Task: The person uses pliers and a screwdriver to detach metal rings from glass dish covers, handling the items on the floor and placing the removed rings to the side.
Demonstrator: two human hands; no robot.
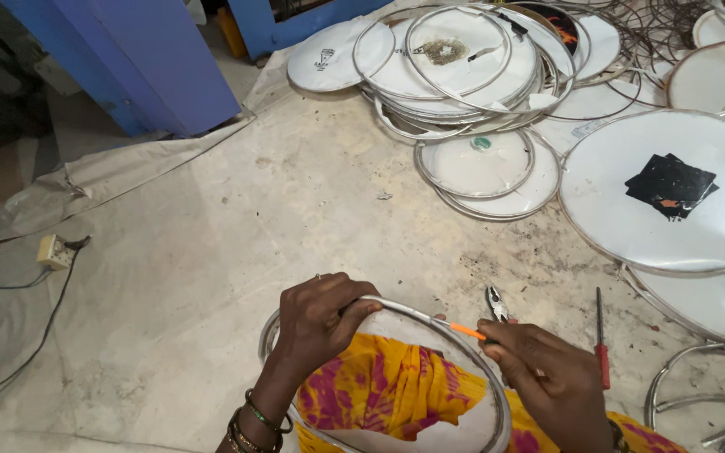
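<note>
A round metal hoop [430,323] rests over my lap, which is covered in yellow and pink cloth. My left hand [320,323] grips the hoop's top rim, fingers curled over it. My right hand [547,377] holds a small tool with an orange tip [467,330], and that tip touches the hoop's rim on the right side. Pliers [497,304] lie on the floor just beyond my right hand. A red-handled screwdriver [602,340] lies to their right.
A heap of white drum skins in metal hoops [463,67] fills the far right. One big skin [656,193] bears a black patch. Bare hoops [698,394] lie at the right edge. A socket block with cable [56,250] sits left. A blue metal frame [136,59] stands behind.
</note>
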